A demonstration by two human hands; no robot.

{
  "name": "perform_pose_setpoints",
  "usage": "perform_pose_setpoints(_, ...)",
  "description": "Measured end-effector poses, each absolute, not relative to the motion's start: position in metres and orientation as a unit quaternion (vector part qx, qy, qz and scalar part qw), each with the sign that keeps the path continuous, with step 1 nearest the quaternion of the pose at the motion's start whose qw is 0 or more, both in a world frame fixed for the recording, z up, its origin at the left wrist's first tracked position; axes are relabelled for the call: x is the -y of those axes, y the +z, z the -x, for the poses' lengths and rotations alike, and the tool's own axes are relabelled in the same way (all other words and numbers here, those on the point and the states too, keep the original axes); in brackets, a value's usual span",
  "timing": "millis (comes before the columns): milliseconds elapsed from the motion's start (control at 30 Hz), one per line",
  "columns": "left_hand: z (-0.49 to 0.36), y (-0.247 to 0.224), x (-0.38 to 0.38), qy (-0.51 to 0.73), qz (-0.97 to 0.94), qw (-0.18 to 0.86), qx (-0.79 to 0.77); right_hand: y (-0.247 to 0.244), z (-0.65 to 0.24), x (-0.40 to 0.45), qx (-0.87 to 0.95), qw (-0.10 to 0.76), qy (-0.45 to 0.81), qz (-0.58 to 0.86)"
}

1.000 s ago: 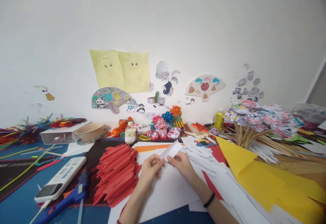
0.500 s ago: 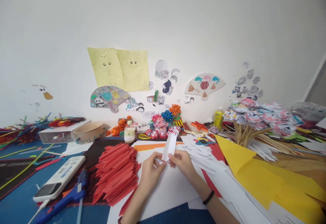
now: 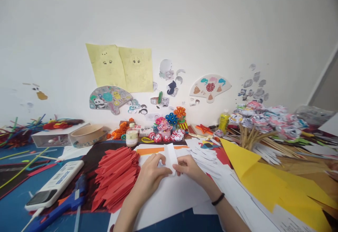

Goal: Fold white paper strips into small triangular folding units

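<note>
A narrow folded strip of white paper [image 3: 171,156] is between my two hands, over a large white sheet [image 3: 169,196]. My left hand [image 3: 153,172] pinches its left lower edge with thumb and forefinger. On the other side, the fingertips of my right hand [image 3: 188,168] grip the strip near its lower right edge; a black band circles that wrist. Left of my hands lies a stack of folded red paper strips [image 3: 117,177]. Cut white paper strips [image 3: 204,161] are spread to the right.
A blue glue gun [image 3: 71,204] and a white power strip [image 3: 55,184] lie at the left. Yellow paper [image 3: 280,182] covers the right side. Behind stand a bottle [image 3: 131,136], small craft flowers [image 3: 164,126] and paper flowers on sticks [image 3: 264,117]. At the far right edge, part of another hand shows.
The white strip has come down nearer the sheet, and both hands have moved slightly left with it. The camera view has shifted a little. Part of another hand now shows at the right edge.
</note>
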State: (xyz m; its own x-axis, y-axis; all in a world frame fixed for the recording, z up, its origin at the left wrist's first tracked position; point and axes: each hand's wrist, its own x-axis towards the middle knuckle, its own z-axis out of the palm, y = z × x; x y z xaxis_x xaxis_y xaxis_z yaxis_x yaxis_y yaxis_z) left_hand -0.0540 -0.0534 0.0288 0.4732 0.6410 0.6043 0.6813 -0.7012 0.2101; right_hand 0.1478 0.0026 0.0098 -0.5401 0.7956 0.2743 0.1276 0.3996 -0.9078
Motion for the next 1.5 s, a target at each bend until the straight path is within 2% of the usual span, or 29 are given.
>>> perform_pose_setpoints(300,0.046,0.035,0.058,-0.346,0.838,-0.004,0.423,0.008,-0.145,-0.002,0.756,0.376,0.441,0.303)
perform_pose_setpoints(533,0.039,0.035,0.057,-0.463,0.754,-0.051,0.462,0.003,-0.139,-0.001,0.703,0.454,0.474,0.275)
perform_pose_setpoints(733,0.037,0.025,0.049,-0.555,0.658,-0.160,0.484,0.004,-0.133,0.004,0.676,0.483,0.482,0.277)
perform_pose_setpoints(900,0.039,0.013,0.038,-0.525,0.640,-0.249,0.503,0.004,-0.130,0.006,0.659,0.486,0.499,0.284)
perform_pose_setpoints(1500,0.035,0.009,0.036,-0.555,0.599,-0.282,0.503,0.008,-0.126,0.012,0.668,0.465,0.503,0.291)
